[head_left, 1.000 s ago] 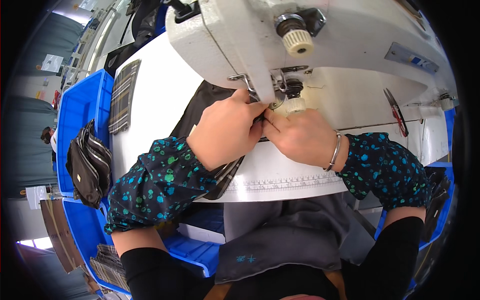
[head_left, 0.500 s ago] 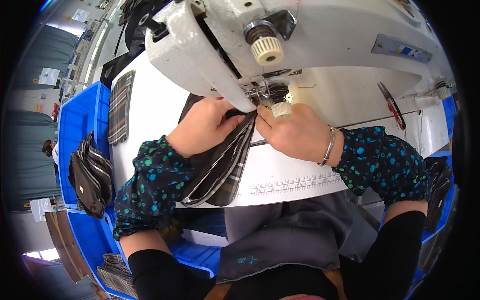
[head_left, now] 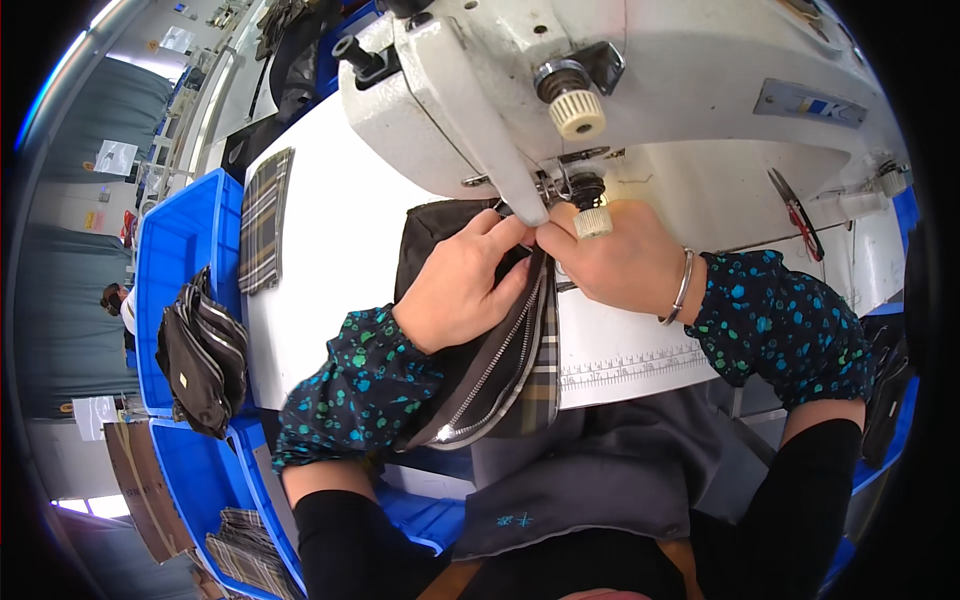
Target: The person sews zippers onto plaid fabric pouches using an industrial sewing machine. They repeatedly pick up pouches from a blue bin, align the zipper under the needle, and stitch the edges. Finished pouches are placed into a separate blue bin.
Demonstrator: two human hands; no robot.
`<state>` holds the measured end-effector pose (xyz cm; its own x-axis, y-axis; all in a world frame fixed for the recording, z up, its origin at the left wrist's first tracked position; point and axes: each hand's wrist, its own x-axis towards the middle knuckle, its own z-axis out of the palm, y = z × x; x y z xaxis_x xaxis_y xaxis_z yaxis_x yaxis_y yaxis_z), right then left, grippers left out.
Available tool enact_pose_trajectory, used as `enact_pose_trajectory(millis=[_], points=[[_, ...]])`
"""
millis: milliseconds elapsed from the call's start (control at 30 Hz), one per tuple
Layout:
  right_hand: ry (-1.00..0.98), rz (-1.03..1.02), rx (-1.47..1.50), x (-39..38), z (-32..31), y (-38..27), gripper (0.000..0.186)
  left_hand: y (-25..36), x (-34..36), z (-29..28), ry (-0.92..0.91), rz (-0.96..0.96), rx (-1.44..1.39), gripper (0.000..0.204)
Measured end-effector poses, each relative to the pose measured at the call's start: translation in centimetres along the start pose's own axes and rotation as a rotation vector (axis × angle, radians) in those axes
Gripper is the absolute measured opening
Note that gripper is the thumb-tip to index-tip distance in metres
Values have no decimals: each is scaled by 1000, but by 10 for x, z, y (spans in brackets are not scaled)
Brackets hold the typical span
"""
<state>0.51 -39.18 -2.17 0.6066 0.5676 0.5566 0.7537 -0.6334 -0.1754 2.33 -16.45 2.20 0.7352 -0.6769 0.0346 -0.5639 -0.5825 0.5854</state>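
My left hand [head_left: 465,280] lies on a dark fabric pouch [head_left: 425,230], its fingers bent and gripping the upper part just left of the needle area of a white sewing machine [head_left: 660,85]. My right hand [head_left: 625,255] pinches the pouch's edge beside the presser foot, partly behind a cream knob [head_left: 593,221]. An open metal zipper [head_left: 485,375] runs down the pouch toward me, with plaid lining [head_left: 540,400] alongside. The fingertips and needle are partly hidden by the machine.
Red-handled scissors [head_left: 800,220] lie right on the machine bed. A plaid piece [head_left: 262,220] is at the table's left. Blue bins [head_left: 172,230] stand left, holding dark pouches [head_left: 200,360] and plaid pieces [head_left: 245,555]; another with pouches is right. A person [head_left: 118,300] is at far left.
Since a second ago the pouch has swung toward me and rightward, showing more zipper and plaid lining. Both hands have shifted slightly, still at the needle area.
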Motion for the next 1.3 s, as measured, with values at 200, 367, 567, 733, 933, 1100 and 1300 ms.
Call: enact_pose_trajectory(millis=[200,367,567,733,933,1100,1300], points=[[-92,-84,13,-2,4,1,14,-10,-8,-4,191,-39,-4,13],[-45,-370,36,-6,-3,-15,12,-8,-14,-21,236,-268,233,16],[159,-409,-43,-3,-10,-20,13,3,-18,-10,356,229,498,34],[247,-340,-98,-4,-6,-20,12,8,-17,8,208,342,435,39],[-178,-450,-56,-16,-23,-34,28,3,-20,0,213,222,385,38],[-55,-441,-171,-20,-10,-42,23,15,-20,5,176,208,503,41],[21,-447,-205,-24,-5,-46,22,26,-23,16,160,185,607,41]])
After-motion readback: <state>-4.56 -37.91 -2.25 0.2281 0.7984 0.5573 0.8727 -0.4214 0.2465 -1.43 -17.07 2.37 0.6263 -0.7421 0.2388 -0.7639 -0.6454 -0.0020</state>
